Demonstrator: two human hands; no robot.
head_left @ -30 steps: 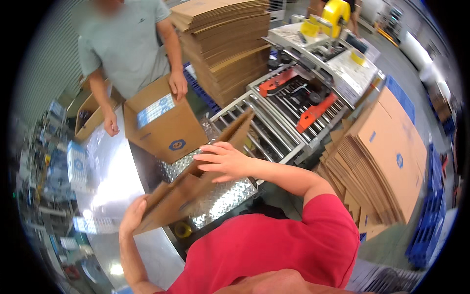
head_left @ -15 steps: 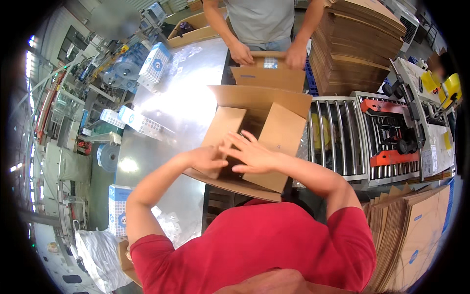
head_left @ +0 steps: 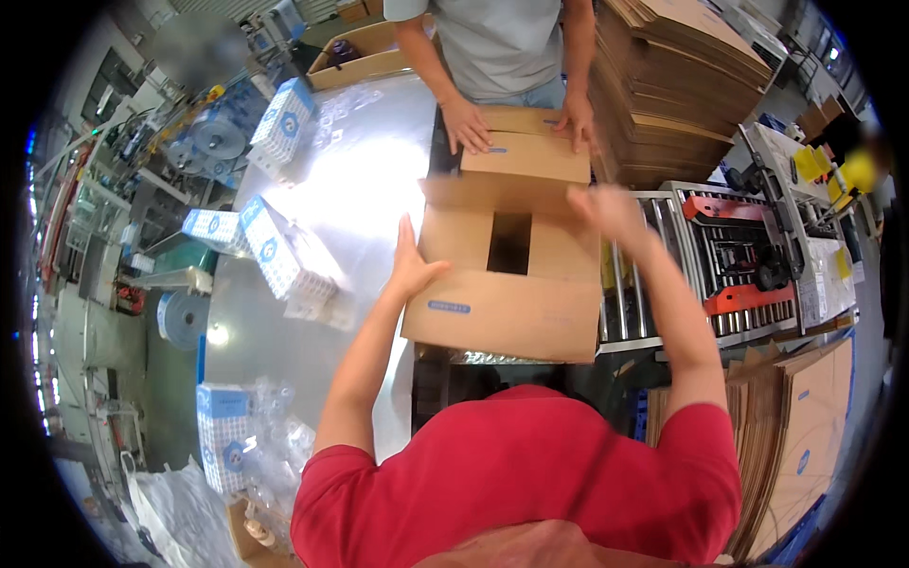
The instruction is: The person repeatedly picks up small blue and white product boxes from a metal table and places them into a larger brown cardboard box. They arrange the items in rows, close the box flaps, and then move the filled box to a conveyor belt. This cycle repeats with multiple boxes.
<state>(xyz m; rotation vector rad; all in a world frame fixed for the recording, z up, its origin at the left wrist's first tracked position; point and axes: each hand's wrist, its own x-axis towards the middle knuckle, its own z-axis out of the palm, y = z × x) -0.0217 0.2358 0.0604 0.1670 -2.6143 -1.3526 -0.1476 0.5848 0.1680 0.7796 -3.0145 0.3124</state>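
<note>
An open cardboard box (head_left: 502,317) stands before me, its two side flaps folded inward with a dark gap between them. The near panel bears a small blue mark. Its far flap (head_left: 502,192) stands up, blurred. My left hand (head_left: 414,268) rests at the box's left side, thumb and fingers apart. At the far right corner is my right hand (head_left: 611,216), smeared by motion, its fingers near the far flap. Beyond this box, a co-worker's two hands press on a second cardboard box (head_left: 530,163) with its top folded down.
A shiny metal table (head_left: 369,142) lies left, holding blue-and-white cartons (head_left: 275,248) and clear plastic wrap (head_left: 279,426). To the right runs a roller conveyor (head_left: 653,218) with a red-and-black device (head_left: 743,256). Flat cardboard stacks (head_left: 672,85) stand far right and near right (head_left: 795,426).
My hands have parted from over the box's middle to its left side and far right corner. Its side flaps have gone down flatter. The co-worker's hands now press the second box's top.
</note>
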